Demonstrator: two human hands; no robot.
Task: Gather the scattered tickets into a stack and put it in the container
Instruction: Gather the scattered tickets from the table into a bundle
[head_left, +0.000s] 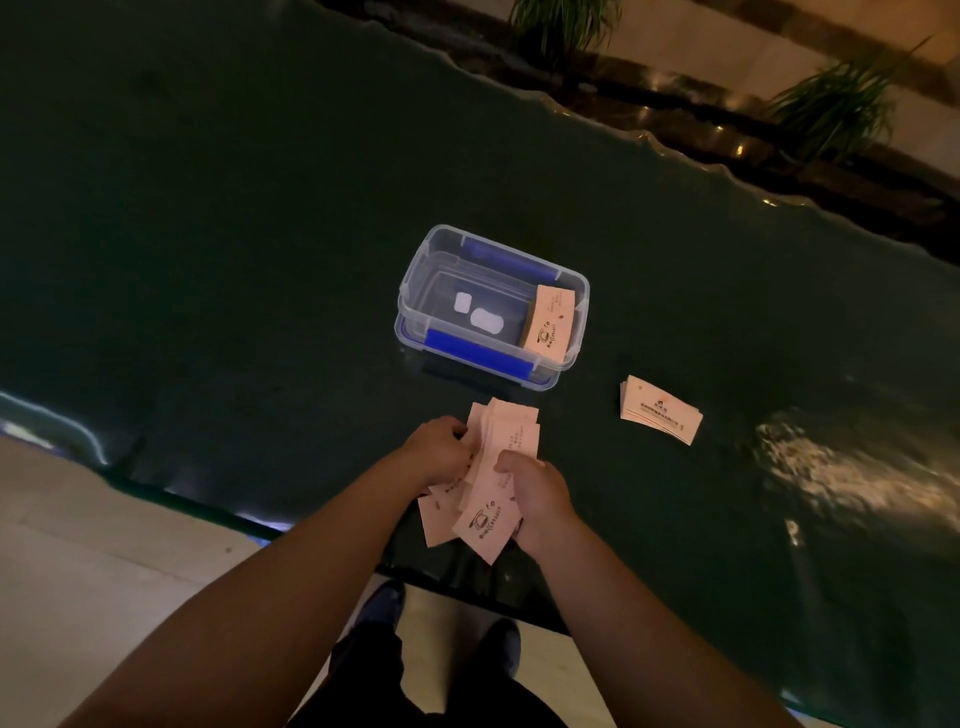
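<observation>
- At the bottom centre of the frame we saw dark shoes (387, 603) on the pale floor (104, 545).
- Just above them, our left hand (436, 449) and right hand (537, 499) were both closed around a loose, fanned bunch of tickets (491, 512) over the near edge of the dark desk (234, 260).
- To the right, a small neat stack (661, 410) lay on the desk, apart from the hands.
- Farther up, at centre, the clear container (415, 296) with blue clips held another stack (549, 325) leaning at its right end.
</observation>
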